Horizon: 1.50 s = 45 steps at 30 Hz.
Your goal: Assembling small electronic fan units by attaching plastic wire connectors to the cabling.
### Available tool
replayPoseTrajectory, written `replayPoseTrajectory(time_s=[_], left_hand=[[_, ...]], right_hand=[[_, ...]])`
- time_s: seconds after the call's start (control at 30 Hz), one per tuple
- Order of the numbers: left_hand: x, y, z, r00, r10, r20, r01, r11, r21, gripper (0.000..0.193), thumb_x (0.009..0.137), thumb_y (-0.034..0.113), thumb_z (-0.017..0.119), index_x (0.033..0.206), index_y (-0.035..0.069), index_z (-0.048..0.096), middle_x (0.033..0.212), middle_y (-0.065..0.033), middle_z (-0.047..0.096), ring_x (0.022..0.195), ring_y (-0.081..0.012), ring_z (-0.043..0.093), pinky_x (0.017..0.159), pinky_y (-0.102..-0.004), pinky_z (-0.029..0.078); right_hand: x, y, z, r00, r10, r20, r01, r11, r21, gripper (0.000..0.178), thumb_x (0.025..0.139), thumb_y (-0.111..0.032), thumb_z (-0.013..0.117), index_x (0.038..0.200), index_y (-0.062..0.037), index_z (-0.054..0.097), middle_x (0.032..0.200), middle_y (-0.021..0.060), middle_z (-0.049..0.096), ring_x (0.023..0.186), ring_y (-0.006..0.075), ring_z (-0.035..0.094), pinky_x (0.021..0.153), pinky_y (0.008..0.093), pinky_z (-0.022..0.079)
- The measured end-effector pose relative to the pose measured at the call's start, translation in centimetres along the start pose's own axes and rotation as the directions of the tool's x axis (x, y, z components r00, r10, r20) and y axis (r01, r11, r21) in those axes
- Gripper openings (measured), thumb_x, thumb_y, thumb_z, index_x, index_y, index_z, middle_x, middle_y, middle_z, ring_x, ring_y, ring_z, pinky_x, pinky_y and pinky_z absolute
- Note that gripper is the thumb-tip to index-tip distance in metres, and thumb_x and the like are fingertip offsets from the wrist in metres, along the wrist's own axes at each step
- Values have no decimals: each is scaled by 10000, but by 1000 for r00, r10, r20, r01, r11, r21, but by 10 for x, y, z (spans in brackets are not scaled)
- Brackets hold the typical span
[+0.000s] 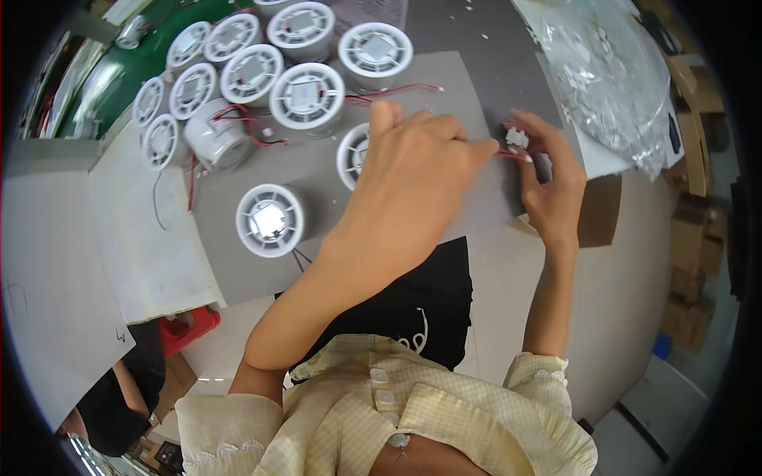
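Note:
My left hand [417, 170] reaches across the grey work surface, its fingers closed in a pinch on a thin red wire [512, 154]. The wire's tip points toward my right hand [553, 170]. Between the fingers of that hand sits a small white connector [517, 138], just above the wire tip. Beneath my left hand, a round white lamp housing [349, 157] with a ribbed rim is partly hidden. Another white lamp housing [271, 221] stands to its left, a bright square plate in its middle and dark wires trailing from it.
Several white lamp housings [307, 97] stand grouped at the far left; one lies on its side [220, 136] with red and black wires. A clear plastic bag [607, 87] lies at the far right. Cardboard boxes [689, 254] line the right. Another person [119, 397] is at lower left near a red container [190, 331].

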<state>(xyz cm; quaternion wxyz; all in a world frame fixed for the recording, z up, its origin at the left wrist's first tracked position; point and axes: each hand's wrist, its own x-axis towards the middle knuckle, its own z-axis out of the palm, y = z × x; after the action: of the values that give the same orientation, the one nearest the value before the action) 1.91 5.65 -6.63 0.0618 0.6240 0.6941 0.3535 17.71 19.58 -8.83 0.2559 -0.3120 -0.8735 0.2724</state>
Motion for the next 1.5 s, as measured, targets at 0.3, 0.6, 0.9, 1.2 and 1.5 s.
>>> replayPoseTrajectory(time_s=[0.3,0.6,0.9,1.2,1.5], left_hand=[[8,8,12,999,-36,-5,36,988,153,224,871,56,598,1012,138,751,736,-30,634,764,-225,574,811,-398,315],[19,8,14,995,-44,-90,38,997,-71,198,859,57,637,982,156,755,757,-8,659,689,-193,585,786,-346,352],[21,10,5,984,-38,-173,19,994,-110,83,807,125,767,876,98,730,758,-11,687,642,-162,602,794,-304,383],[22,13,12,959,-151,-240,78,955,-286,74,808,102,777,846,67,724,719,-4,674,636,-107,583,720,-241,390],[21,10,13,950,-111,-293,17,952,-306,91,776,69,797,832,77,725,721,15,674,642,-97,578,727,-260,387]], right_hand=[[-16,1,-2,970,-242,-25,227,938,-263,393,792,90,691,1154,-62,703,1121,71,699,931,248,672,769,315,543],[-14,-2,-9,995,-65,-76,49,979,-198,457,756,-35,794,1197,-92,690,1077,73,645,853,234,604,758,322,523],[-11,3,-13,992,-127,-22,119,969,-215,358,777,-40,771,1124,-71,692,1139,100,617,964,273,605,797,351,509],[-8,5,-15,998,58,29,-65,893,445,349,870,1,687,1213,17,619,1137,157,666,950,204,662,847,321,530],[-4,-12,-10,990,141,-22,-60,552,832,417,916,-126,675,1278,53,572,1173,210,663,983,219,677,871,314,544]])
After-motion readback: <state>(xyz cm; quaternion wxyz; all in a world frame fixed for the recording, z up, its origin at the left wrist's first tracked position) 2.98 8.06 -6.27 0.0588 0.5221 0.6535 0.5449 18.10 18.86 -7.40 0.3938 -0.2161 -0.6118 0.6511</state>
